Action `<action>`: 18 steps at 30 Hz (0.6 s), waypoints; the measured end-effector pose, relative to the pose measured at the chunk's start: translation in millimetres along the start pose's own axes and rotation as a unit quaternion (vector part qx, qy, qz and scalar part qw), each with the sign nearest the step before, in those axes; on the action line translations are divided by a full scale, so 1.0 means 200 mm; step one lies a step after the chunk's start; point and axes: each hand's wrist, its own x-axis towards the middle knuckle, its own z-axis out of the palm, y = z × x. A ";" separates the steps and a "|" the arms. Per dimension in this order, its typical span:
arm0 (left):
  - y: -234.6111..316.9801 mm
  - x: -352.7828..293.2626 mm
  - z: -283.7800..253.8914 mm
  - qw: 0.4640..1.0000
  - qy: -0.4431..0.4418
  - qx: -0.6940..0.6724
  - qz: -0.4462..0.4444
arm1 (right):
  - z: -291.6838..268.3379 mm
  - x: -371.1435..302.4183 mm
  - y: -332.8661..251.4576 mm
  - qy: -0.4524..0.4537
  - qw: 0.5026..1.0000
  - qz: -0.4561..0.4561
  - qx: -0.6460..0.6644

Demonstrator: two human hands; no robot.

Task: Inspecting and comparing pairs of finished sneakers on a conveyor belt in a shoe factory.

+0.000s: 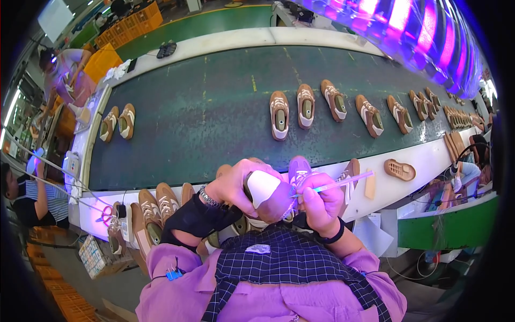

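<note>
My left hand (pixel 232 185) grips a shoe (pixel 266 189) close to my chest, heel end up, its white heel patch facing me. My right hand (pixel 320 199) holds a thin pen-like tool (pixel 343 183) whose tip rests against the shoe's side. A watch sits on my left wrist and a black band on my right. I wear a dark checked apron over pink sleeves.
A dark green conveyor belt (pixel 214 107) carries several brown and white shoes (pixel 279 114) in a row to the right and a pair (pixel 119 122) at the left. More shoes (pixel 158 206) and a sole (pixel 399 169) lie on the white ledge. Other people work at the left.
</note>
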 end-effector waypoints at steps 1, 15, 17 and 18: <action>0.01 0.00 0.00 1.000 0.003 0.007 -0.006 | 0.00 0.00 0.00 0.000 0.999 0.026 0.038; 0.02 -0.09 0.12 0.966 0.258 0.028 0.014 | -0.01 -0.01 0.08 0.149 0.973 0.028 0.176; 0.07 -0.09 0.12 0.964 0.258 0.039 0.062 | -0.03 0.03 0.07 0.135 0.966 0.120 0.182; 0.10 -0.09 0.13 0.962 0.256 0.044 0.080 | -0.06 0.04 0.06 0.119 0.952 0.219 0.180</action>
